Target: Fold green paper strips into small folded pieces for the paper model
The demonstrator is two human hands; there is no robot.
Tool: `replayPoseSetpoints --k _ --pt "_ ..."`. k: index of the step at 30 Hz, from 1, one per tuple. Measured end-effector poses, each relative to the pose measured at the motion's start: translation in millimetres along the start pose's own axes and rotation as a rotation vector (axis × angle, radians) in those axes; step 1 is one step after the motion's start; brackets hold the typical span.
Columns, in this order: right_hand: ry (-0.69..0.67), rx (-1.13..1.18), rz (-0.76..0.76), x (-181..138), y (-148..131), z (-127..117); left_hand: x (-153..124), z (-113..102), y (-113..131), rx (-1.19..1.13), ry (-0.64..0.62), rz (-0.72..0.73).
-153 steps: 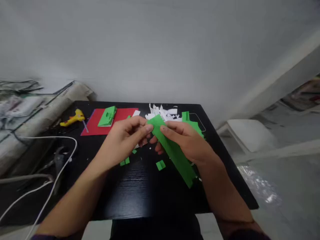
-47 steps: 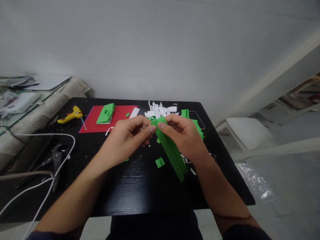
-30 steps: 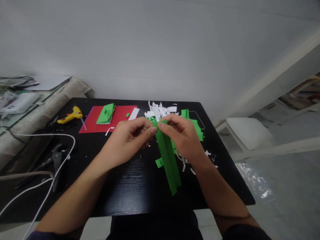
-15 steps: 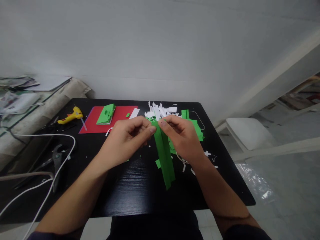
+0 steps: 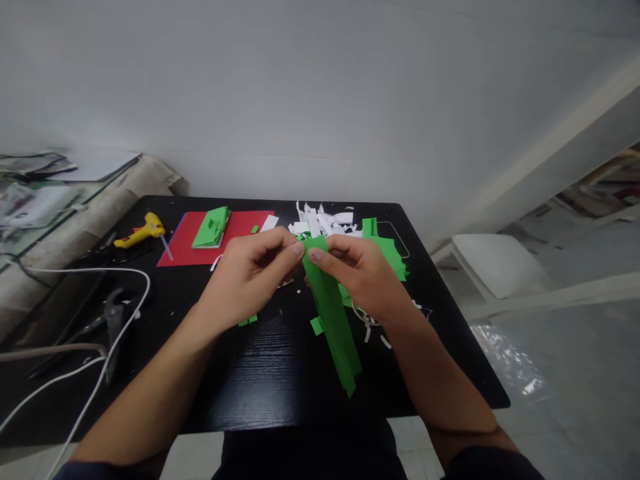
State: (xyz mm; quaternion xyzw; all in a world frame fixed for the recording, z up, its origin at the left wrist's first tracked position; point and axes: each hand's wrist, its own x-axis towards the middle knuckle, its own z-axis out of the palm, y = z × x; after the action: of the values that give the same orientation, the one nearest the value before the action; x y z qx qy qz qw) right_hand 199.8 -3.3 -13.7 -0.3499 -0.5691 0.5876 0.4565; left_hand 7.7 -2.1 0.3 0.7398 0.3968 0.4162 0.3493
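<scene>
A long folded green paper strip (image 5: 333, 320) hangs toward me above the black table (image 5: 260, 380). Both hands pinch its far end. My left hand (image 5: 250, 277) grips it with thumb and forefinger closed. My right hand (image 5: 363, 270) pinches the same end from the right, fingers curled. Small green scraps (image 5: 317, 326) lie on the table under the strip.
A red sheet (image 5: 193, 241) with a folded green piece (image 5: 213, 228) lies at the back left, beside a yellow glue gun (image 5: 140, 231). White paper cuttings (image 5: 323, 220) and green offcuts (image 5: 393, 253) pile at the back. White cable (image 5: 100, 360) and pliers (image 5: 113, 317) sit left. A white stool (image 5: 493, 267) stands right.
The strip's free end has swung from pointing right toward pointing at me. Both hands stay pinched on its far end and shifted slightly left.
</scene>
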Motion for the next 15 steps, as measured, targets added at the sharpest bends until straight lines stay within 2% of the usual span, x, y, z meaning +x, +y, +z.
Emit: replayPoseSetpoints --k 6,15 --pt "-0.180 0.246 0.170 -0.7 0.8 3.6 -0.7 -1.5 -4.2 0.056 0.111 0.065" --pt "-0.090 0.131 0.161 -0.2 -1.1 3.3 0.4 -4.8 -6.9 0.122 0.133 0.065"
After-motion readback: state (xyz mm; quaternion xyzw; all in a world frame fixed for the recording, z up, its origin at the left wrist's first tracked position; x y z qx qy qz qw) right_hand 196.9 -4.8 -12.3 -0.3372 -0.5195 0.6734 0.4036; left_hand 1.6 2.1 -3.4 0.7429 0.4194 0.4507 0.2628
